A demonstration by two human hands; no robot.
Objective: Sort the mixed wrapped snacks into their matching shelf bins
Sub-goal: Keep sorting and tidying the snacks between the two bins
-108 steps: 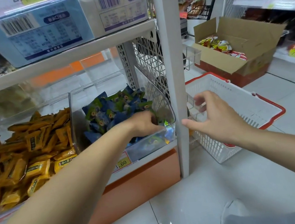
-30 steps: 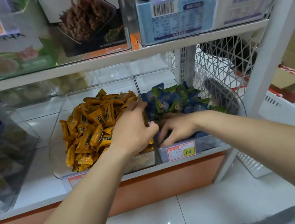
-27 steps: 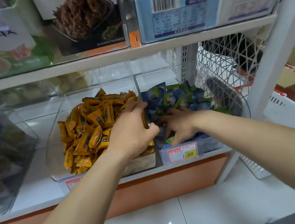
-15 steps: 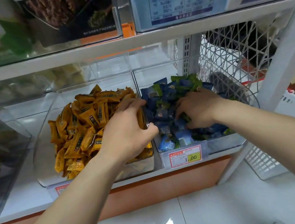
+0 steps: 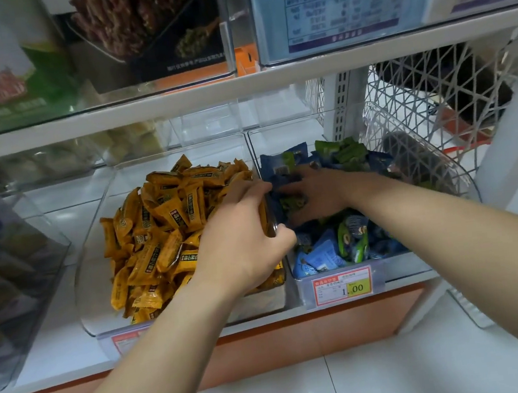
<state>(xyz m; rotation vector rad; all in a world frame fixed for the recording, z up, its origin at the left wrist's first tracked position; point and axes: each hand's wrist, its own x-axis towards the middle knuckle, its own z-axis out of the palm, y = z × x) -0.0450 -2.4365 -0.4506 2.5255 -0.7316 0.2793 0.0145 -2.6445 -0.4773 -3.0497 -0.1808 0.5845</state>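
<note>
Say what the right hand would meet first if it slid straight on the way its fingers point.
The right hand points left: probably the blue wrapped snacks at its fingertips, then the clear bin wall that the left hand grips. Depth is unclear.

A white shelf [image 5: 176, 105] with a wire mesh side [image 5: 418, 107] sits on an orange base [image 5: 299, 337] above shiny white floor tiles [image 5: 400, 374].
</note>
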